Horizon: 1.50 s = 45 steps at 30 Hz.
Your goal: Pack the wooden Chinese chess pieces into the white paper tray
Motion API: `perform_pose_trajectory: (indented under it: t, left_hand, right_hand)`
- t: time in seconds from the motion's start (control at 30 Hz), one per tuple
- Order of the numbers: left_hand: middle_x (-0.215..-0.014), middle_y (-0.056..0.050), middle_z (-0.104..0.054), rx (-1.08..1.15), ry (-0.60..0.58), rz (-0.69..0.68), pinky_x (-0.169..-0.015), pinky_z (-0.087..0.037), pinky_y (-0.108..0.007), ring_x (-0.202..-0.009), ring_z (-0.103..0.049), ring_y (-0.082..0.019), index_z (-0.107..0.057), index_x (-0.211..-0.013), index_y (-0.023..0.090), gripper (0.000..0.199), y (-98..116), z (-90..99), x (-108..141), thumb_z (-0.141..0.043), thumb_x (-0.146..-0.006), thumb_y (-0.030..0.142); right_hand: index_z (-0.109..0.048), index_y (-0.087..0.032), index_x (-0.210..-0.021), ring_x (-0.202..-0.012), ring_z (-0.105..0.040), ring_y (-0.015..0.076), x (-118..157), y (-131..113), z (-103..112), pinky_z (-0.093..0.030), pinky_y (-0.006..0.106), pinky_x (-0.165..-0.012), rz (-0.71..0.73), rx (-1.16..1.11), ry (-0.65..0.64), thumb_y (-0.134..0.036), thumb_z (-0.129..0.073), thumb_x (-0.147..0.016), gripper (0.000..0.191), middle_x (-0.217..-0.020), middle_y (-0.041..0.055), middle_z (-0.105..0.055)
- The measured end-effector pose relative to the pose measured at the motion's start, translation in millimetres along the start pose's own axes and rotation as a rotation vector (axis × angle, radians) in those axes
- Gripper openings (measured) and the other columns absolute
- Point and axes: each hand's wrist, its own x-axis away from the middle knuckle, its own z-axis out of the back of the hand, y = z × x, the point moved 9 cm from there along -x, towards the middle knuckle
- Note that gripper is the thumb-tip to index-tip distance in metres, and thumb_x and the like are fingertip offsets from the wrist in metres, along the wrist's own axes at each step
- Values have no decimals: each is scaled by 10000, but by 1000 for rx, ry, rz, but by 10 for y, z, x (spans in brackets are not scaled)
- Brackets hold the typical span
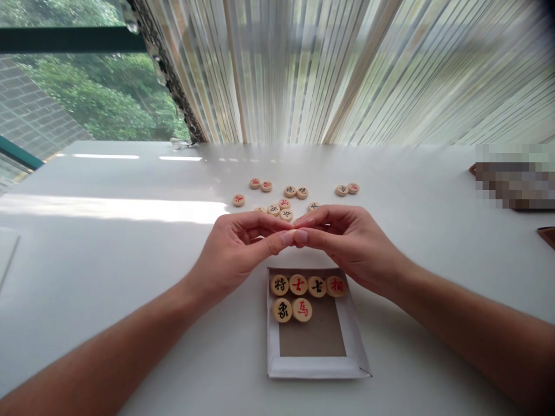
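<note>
My left hand (243, 240) and my right hand (347, 240) meet above the far edge of a shallow white cardboard box (318, 367). Between their fingertips they pinch one xiangqi piece (293, 234); only a sliver of its pale rim shows, and its character is hidden. Inside the box, a row of several pieces runs along the far side, from a black-marked piece (280, 285) to a red-marked piece (336, 286). Below that row lie another black piece (282, 311) and a red piece (302, 310). The rest of the box's brown bottom is bare.
Beyond my hands, several loose xiangqi pieces lie on the white table (130, 254), among them a red one (239, 200), a black pair (296, 192) and a mixed pair (347, 189). Brown-edged objects (547, 236) sit at the right. A string curtain (295, 69) hangs behind the table.
</note>
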Motion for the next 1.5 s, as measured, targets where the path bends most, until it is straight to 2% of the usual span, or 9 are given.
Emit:
perform_pose_trajectory:
  t: [0.17,0.4,0.7,0.87,1.07,1.17,1.3,1.5]
  left_hand:
    - [-878,-22,-828,51,2,15,-713,-604,-178,-737,-718,-101,-870,-1020,227,176,-31,3,-16,-897,-846,223]
    - [-865,-13,-821,109,14,7,-715,-620,-178,-712,-713,-90,-857,-1082,245,237,-43,7,-11,-903,-850,251]
    - [-884,-19,-842,107,16,-34,-701,-646,-163,-729,-752,-102,-849,-1096,230,355,17,6,-4,-945,-768,138]
    - [-812,-1,-829,91,25,-32,-677,-658,-177,-675,-750,-105,-851,-1054,215,343,41,-1,2,-955,-741,121]
    - [-774,-35,-822,3,56,-35,-662,-693,-278,-657,-773,-170,-853,-1042,178,329,81,0,25,-969,-748,270]
    - [-796,-50,-833,-33,56,-41,-666,-701,-298,-661,-785,-186,-851,-1067,173,335,95,-14,41,-953,-774,299]
    - [-837,-56,-845,-103,51,-85,-685,-710,-294,-701,-807,-196,-844,-1122,178,306,128,-40,76,-907,-832,257]
    - [-984,-47,-854,-234,58,-230,-832,-716,-277,-854,-824,-175,-825,-1149,187,277,217,-75,142,-852,-873,175]
  right_hand:
    - [-870,-228,-939,-864,-771,167,8,4,-37,-634,316,-876,-29,-39,-39,-286,-919,-838,126,-936,45,-838]
    - [-879,-244,-1032,-832,-786,125,1,12,-67,-651,243,-869,-94,-114,-28,-278,-912,-854,185,-954,43,-848]
    - [-879,-242,-1026,-866,-807,119,15,49,-25,-637,160,-819,-138,-150,5,-252,-943,-813,223,-946,45,-854]
    - [-883,-229,-1003,-842,-799,143,22,34,-10,-656,217,-810,-109,-103,11,-276,-962,-783,239,-923,63,-855]
    - [-880,-241,-1040,-828,-803,191,34,17,-19,-680,318,-812,-72,-39,-8,-285,-989,-738,324,-942,61,-853]
    - [-882,-215,-996,-766,-789,184,36,-28,-16,-679,312,-762,-20,2,-1,-296,-1002,-714,317,-859,53,-839]
    - [-874,-194,-943,-702,-767,194,40,-51,1,-669,324,-678,9,49,31,-314,-1039,-630,373,-794,57,-819]
    - [-842,-191,-875,-706,-753,192,45,-19,6,-631,304,-631,-33,56,53,-301,-1057,-574,385,-780,46,-802]
